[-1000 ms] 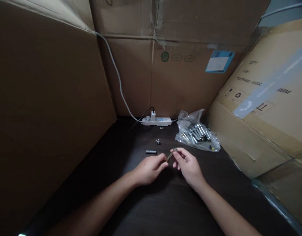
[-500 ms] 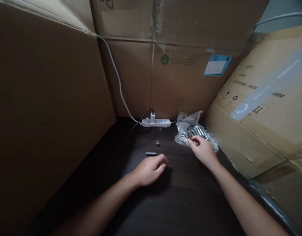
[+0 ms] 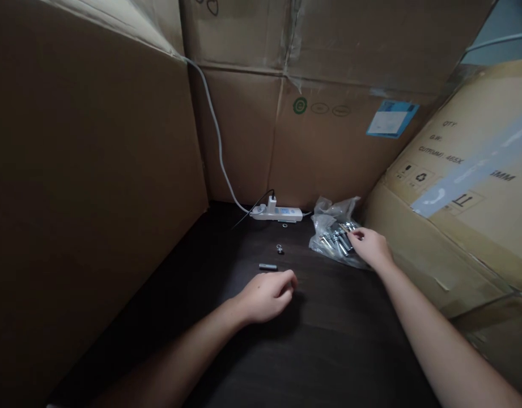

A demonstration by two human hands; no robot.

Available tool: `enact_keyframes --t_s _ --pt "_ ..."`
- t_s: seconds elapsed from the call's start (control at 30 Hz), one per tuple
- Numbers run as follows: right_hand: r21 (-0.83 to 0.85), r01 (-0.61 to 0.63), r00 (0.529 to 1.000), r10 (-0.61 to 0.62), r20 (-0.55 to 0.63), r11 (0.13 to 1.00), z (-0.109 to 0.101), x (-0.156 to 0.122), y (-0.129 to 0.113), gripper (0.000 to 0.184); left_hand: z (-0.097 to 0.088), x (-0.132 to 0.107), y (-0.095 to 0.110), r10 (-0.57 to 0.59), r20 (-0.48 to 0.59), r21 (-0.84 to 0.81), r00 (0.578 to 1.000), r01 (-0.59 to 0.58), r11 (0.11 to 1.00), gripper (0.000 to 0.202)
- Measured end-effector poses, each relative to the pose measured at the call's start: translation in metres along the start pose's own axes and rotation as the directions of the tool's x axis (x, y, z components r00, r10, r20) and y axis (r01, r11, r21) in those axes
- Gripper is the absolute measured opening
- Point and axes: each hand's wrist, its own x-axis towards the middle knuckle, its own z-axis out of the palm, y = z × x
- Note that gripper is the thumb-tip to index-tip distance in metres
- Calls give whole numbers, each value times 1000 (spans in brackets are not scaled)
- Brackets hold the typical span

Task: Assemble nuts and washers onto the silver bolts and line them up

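Observation:
My right hand (image 3: pixel 371 247) reaches into a clear plastic bag (image 3: pixel 335 233) of silvery bolts at the back right of the dark table (image 3: pixel 312 351). Its fingers pinch at the bolts; what they hold is hidden. My left hand (image 3: pixel 267 294) rests on the table with fingers curled loosely, nothing visible in it. Just beyond its fingertips lies a short grey metal sleeve (image 3: pixel 268 266). A small nut (image 3: pixel 280 249) sits farther back.
A white power strip (image 3: pixel 278 213) with a plugged charger and a white cable lies against the back cardboard box (image 3: pixel 329 130). A small washer (image 3: pixel 285 225) lies in front of it. Large cardboard boxes wall the table on the left (image 3: pixel 86 170) and right (image 3: pixel 465 187).
Both hands held a bolt together a second ago. My right hand has since carried it off to the bag and gone deeper in. My left hand stayed put, empty.

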Motion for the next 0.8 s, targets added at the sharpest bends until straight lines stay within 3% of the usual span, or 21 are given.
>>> enact_keyframes --t_s 0.2,0.37,0.47,0.6,0.8 --pt "-38 55 998 -56 -35 998 -8 -10 -7 25 0 -1 1 -8 11 12 1000 8 1000 17" --pt "106 234 972 -236 9 966 -8 -13 -51 22 -1 1 0 -20 -56 83 998 24 996 15" --pt "165 347 927 -364 86 923 8 -12 -85 23 -4 2 -5 -35 -173 206 984 71 976 11" --pt "164 384 909 -403 107 909 42 0 -118 27 -7 5 -17 -65 -294 338 953 168 926 9" --pt "138 389 904 -406 134 911 81 16 -133 40 -3 5 -26 -99 -277 422 956 213 881 12"
